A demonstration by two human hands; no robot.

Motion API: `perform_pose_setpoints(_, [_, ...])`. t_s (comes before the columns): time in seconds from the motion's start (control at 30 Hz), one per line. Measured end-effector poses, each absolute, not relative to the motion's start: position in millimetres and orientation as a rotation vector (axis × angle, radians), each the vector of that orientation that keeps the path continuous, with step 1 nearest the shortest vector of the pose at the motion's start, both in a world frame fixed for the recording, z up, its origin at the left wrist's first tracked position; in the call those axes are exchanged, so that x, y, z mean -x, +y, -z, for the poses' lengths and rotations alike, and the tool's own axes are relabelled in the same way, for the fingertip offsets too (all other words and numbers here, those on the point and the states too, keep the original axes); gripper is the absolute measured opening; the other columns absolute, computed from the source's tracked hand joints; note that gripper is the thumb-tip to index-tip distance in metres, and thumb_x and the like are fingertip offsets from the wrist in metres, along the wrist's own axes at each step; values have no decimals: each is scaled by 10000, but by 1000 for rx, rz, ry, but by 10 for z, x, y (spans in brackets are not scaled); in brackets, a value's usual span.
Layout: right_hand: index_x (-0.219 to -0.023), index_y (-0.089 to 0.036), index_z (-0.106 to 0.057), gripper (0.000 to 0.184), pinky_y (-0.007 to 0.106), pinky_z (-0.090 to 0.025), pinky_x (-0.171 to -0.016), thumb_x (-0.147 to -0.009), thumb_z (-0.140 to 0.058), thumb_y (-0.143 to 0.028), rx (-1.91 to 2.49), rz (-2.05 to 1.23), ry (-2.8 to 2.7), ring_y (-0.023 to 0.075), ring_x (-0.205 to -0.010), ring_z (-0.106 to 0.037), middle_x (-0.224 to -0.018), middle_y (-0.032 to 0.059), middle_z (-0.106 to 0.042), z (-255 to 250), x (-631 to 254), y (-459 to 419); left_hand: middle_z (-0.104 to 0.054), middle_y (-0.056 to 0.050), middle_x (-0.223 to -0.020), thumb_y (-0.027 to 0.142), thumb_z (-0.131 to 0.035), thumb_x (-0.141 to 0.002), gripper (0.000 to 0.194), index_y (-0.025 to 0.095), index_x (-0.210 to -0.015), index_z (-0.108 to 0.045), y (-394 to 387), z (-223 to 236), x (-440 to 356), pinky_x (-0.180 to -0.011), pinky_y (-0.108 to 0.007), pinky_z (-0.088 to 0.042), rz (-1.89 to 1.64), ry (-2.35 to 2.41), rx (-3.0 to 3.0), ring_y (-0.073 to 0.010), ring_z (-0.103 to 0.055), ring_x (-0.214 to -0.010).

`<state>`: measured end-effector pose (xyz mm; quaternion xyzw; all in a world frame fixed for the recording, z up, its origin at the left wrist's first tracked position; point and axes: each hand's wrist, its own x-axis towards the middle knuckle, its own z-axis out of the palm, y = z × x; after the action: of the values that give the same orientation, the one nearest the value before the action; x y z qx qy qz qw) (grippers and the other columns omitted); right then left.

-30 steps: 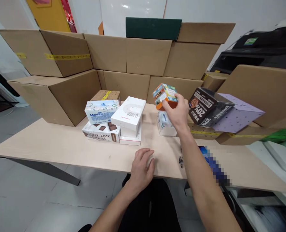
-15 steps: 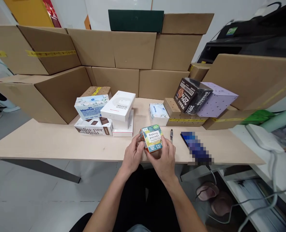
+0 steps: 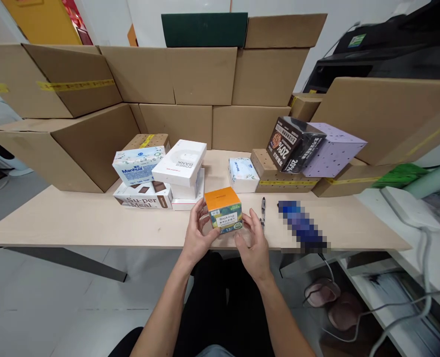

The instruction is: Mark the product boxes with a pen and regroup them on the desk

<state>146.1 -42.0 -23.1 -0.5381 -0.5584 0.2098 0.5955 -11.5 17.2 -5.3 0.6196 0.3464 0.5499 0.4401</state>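
A small cube-shaped box (image 3: 224, 210) with an orange top and a colourful "Binking" label stands near the front edge of the beige table (image 3: 74, 220). My left hand (image 3: 196, 234) grips its left side, thumb and fingers wrapped round it. Just right of the box, my right hand (image 3: 254, 242) has its fingers spread and curved, touching or almost touching the lower right corner. A pen (image 3: 263, 208) lies a little further right.
Left of centre is a stack: a Manhua tissue box (image 3: 138, 165), a white power bank box (image 3: 179, 162), a Super Meal box (image 3: 142, 196). A small tissue pack (image 3: 243, 174), a dark snack box (image 3: 290, 144) and a purple box (image 3: 335, 148) lie right. Cardboard cartons (image 3: 190, 74) wall the back.
My right hand brought the small box down from over the tissue pack to the table's front edge. My left hand rose and took hold of it. The box was turned orange side up.
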Motion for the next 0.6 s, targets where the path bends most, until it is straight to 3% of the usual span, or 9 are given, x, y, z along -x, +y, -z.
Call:
perform_pose_setpoints(0.13, [-1513, -233, -345, 652, 514, -475, -1077, -913, -581, -331, 1286, -500, -1248, 266, -1316, -544, -1439, 156, -540, 282, -1466, -409, -365, -135, -1570, 324, -747, -805, 845, 299, -1509, -281, 162, 86, 125, -1132, -456, -433, -1333, 923, -1633, -281, -408, -1429])
perform_pose_setpoints(0.6, [-1429, -215, -483, 565, 481, -474, -1085, -908, -603, -400, 1224, -551, -1156, 278, -1334, -532, -1454, 147, -539, 288, -1451, -428, -370, -132, -1547, 320, -686, -850, 824, 319, -1540, -235, 114, 172, 130, -1118, -466, -421, -1408, 1059, -1867, -291, -383, -1433])
